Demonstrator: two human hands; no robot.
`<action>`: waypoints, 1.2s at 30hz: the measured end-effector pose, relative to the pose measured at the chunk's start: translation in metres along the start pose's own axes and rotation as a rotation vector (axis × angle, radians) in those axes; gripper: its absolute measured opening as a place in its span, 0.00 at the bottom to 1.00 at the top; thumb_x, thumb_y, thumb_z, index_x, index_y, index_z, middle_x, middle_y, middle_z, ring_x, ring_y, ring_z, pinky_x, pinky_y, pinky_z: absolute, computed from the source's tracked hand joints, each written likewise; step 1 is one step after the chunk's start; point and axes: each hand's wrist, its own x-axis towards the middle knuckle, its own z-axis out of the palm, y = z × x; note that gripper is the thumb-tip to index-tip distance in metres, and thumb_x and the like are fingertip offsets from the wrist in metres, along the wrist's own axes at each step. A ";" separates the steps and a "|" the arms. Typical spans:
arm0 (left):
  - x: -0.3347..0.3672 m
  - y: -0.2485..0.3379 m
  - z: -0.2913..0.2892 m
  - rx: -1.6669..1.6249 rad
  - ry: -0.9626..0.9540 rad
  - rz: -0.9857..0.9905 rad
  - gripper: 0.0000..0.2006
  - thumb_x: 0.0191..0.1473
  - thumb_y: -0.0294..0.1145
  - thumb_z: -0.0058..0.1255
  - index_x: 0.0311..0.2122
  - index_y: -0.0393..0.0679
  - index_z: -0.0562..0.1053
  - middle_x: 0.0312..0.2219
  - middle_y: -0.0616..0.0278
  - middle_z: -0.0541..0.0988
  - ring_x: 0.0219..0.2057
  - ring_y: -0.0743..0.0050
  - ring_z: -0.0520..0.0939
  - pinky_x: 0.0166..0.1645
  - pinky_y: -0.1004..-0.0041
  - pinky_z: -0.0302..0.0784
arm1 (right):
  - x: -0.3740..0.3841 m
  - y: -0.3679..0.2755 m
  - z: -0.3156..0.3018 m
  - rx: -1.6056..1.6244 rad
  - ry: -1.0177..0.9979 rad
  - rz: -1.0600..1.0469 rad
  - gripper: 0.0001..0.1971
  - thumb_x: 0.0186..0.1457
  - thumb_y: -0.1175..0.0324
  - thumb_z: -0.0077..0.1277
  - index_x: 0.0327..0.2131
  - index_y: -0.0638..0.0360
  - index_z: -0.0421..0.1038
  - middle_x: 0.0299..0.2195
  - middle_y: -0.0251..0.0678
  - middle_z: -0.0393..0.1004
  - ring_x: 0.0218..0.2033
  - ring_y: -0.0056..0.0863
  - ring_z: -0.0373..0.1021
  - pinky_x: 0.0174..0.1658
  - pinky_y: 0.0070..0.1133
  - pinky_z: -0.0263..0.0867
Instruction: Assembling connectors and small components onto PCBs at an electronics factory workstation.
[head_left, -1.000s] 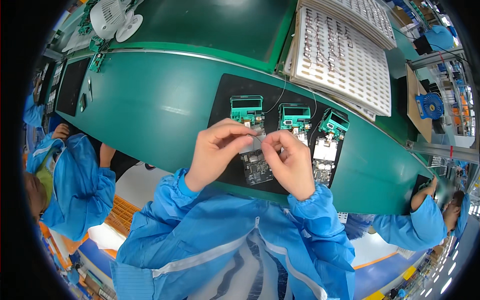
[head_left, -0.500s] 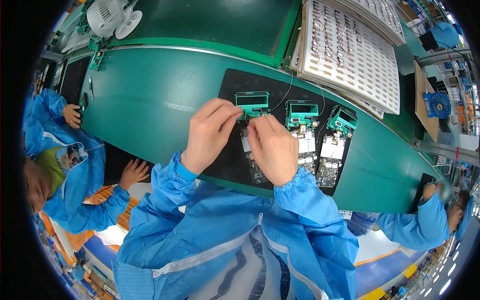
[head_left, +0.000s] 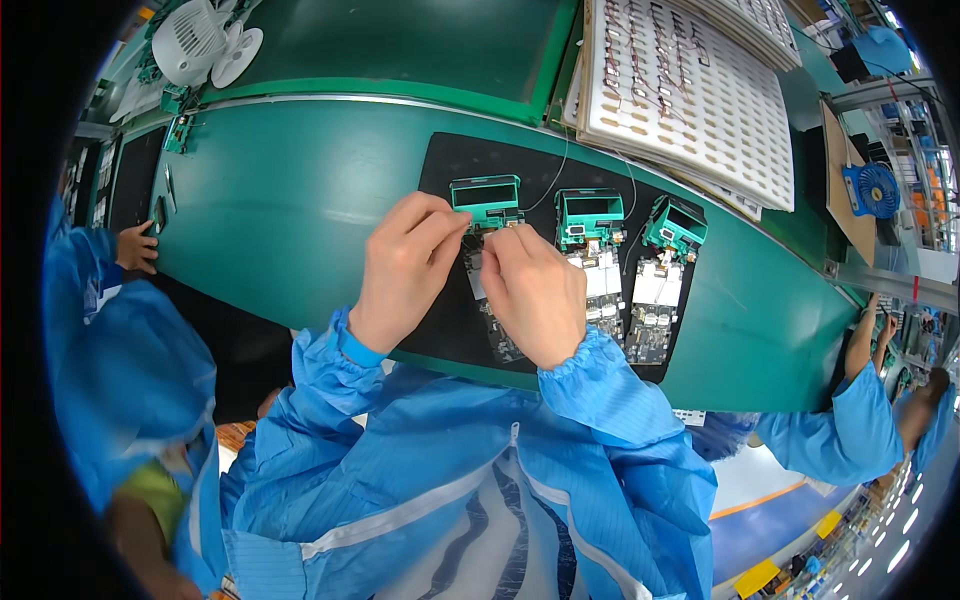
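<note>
- While the green worktop spreads wide, a black mat lies along its near edge.
- Left hand: thumb and forefinger pinched together; right hand: fingers bunched beside them. What either grips, I cannot tell!
- Near the mat's back left corner sits the leftmost green frame, just by those left fingertips.

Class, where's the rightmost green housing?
In the head view, the rightmost green housing sits near the right edge of the black mat, beside the middle green housing, right of the right hand.
</note>
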 end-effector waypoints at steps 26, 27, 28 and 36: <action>0.000 0.005 -0.008 0.515 -0.284 0.263 0.29 0.43 0.14 0.53 0.55 0.41 0.73 0.48 0.51 0.73 0.47 0.52 0.75 0.50 0.63 0.71 | -0.016 0.098 -0.081 -0.475 0.426 0.214 0.04 0.51 0.70 0.61 0.28 0.53 0.75 0.26 0.33 0.71 0.29 0.34 0.71 0.29 0.29 0.67; 0.000 0.002 -0.007 0.475 -0.301 0.265 0.29 0.42 0.13 0.52 0.55 0.41 0.73 0.49 0.51 0.72 0.47 0.50 0.75 0.50 0.62 0.71 | -0.014 0.099 -0.080 -0.510 0.413 0.226 0.05 0.51 0.69 0.61 0.26 0.54 0.73 0.25 0.33 0.70 0.29 0.34 0.71 0.29 0.29 0.67; -0.001 -0.002 -0.006 0.473 -0.298 0.262 0.29 0.42 0.13 0.52 0.55 0.41 0.73 0.49 0.51 0.72 0.47 0.50 0.75 0.50 0.62 0.71 | -0.012 0.099 -0.079 -0.514 0.410 0.222 0.05 0.51 0.69 0.61 0.26 0.54 0.73 0.25 0.33 0.70 0.29 0.34 0.71 0.29 0.29 0.67; -0.003 -0.029 -0.012 0.281 -0.310 0.281 0.31 0.40 0.12 0.50 0.54 0.46 0.74 0.49 0.50 0.73 0.48 0.50 0.75 0.51 0.60 0.71 | -0.001 0.108 -0.064 -0.614 0.420 0.150 0.08 0.46 0.73 0.59 0.22 0.55 0.68 0.23 0.34 0.68 0.25 0.34 0.70 0.25 0.29 0.66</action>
